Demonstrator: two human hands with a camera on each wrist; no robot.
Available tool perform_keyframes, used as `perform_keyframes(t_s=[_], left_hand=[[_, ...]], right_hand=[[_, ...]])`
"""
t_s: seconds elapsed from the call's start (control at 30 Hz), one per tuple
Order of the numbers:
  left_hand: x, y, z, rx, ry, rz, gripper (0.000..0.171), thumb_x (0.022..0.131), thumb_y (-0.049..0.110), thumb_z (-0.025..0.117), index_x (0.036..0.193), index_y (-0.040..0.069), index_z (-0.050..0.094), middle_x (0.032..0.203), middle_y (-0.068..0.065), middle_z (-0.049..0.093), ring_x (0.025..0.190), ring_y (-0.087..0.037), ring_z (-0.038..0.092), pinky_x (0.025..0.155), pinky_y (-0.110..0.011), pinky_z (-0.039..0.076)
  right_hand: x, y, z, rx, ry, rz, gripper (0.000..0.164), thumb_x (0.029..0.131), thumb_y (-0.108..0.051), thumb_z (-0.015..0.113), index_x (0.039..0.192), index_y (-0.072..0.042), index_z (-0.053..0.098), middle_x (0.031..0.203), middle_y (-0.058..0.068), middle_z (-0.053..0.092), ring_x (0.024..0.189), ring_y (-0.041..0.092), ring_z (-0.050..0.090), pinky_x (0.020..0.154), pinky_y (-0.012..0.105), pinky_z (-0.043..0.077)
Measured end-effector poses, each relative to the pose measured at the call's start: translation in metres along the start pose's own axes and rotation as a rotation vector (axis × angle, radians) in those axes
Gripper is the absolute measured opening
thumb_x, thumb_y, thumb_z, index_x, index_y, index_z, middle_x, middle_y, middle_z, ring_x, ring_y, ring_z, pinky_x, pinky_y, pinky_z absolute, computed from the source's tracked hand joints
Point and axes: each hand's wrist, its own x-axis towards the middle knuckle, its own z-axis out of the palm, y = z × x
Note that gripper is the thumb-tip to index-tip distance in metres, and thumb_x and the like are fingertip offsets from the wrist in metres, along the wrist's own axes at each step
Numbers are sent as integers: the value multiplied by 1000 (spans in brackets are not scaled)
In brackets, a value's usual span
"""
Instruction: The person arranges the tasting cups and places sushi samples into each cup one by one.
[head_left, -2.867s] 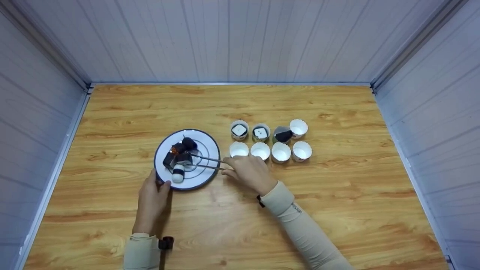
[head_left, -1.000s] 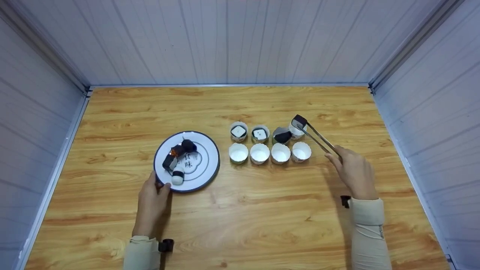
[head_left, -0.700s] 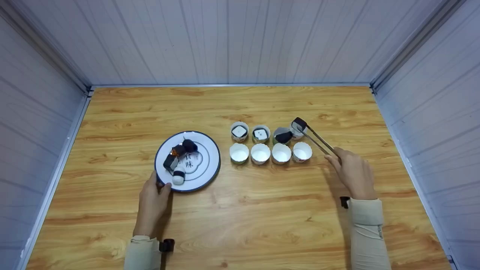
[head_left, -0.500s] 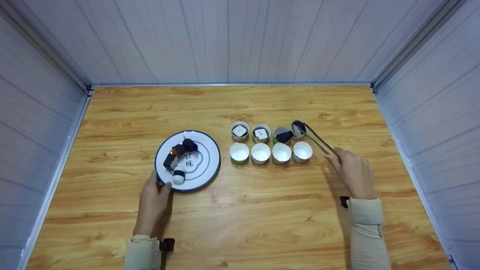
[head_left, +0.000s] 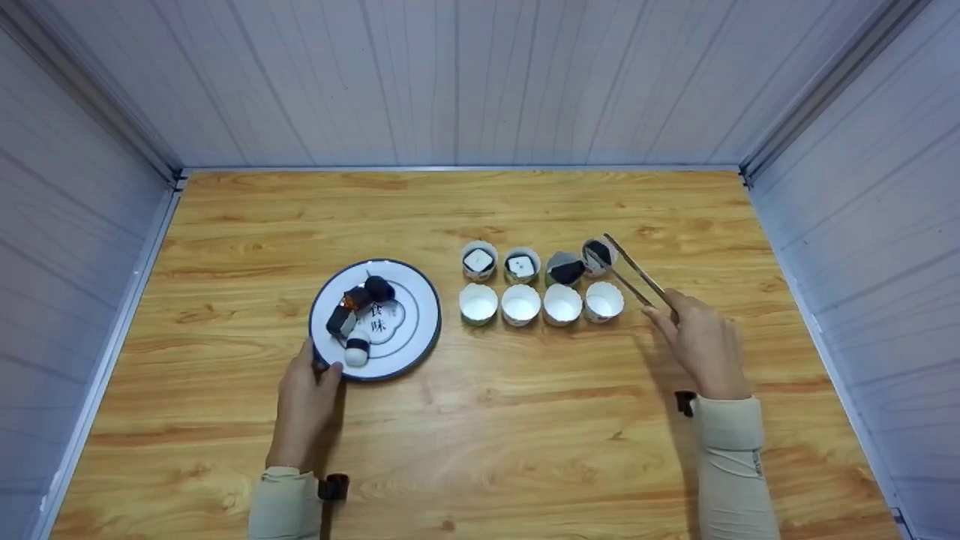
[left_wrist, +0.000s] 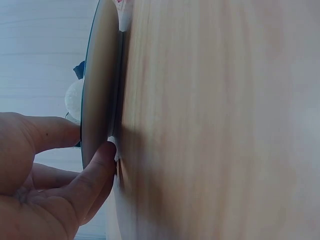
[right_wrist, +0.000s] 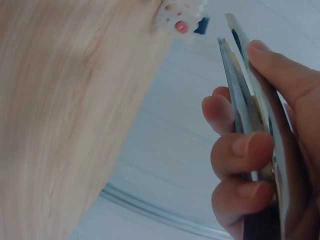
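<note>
My left hand [head_left: 304, 401] pinches the near left rim of a white plate [head_left: 412, 307] with a blue edge, thumb over the rim and fingers beneath [left_wrist: 95, 175]. On the plate lie several sushi-like pieces, among them a white roll with a black band [head_left: 357, 349] and a dark piece topped with orange [head_left: 355, 300]. In my right hand [head_left: 705, 345] is a pair of metal tongs [head_left: 637, 274], also seen as tongs [right_wrist: 245, 95] in the right wrist view. Their tips stand apart over the back-right paper cup [head_left: 598, 271], where a dark piece [head_left: 600, 251] sits inside.
Three other back-row paper cups hold pieces: two white-topped ones [head_left: 478, 260] and a dark one [head_left: 568, 272] leaning toward the rim. The front row of cups, such as the leftmost cup [head_left: 478, 303], shows white insides. Pale walls [head_left: 457, 90] enclose the wooden table [head_left: 525, 420].
The right hand has carried a dark piece with the tongs from the plate to the back-right cup and lowered it in. The tongs have since spread and released it. The left hand stays put.
</note>
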Motion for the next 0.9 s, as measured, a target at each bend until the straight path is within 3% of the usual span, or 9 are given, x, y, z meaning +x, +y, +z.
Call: perform_keyframes(t_s=[0.23,0.4,0.57,0.7,0.9], left_hand=[[1,1,1,3,3,-12,65,103,10,52,157,-3,17,152,-30,33,143,-39,31,116,-50,30],[1,1,1,-2,-1,-23,66,103,10,51,157,-4,16,151,-31,34,142,-40,32,116,-51,30],[0,2,1,-9,-8,-32,67,104,9,51,157,-3,13,151,-31,34,141,-39,33,116,-51,30],[0,3,1,-14,-13,-39,67,104,9,51,158,-3,13,150,-31,35,141,-39,34,116,-50,31],[0,3,1,-11,-10,-25,65,104,8,51,158,-3,15,151,-30,35,141,-39,34,116,-51,31]], right_hand=[[11,-33,2,35,-7,-53,49,90,-40,75,126,-7,68,78,6,66,53,19,53,40,36,42],[18,-65,10,84,-33,-105,51,88,-43,75,127,-11,69,81,5,67,64,20,60,48,39,49],[23,-103,22,84,-58,-205,49,89,-46,73,128,-17,69,82,2,68,63,18,59,48,37,49],[26,-134,29,67,-67,-297,48,90,-48,70,124,-15,71,80,1,67,60,17,58,46,36,47],[31,-172,39,54,-114,-361,45,91,-52,67,122,-18,71,73,-4,63,55,14,53,41,33,43]])
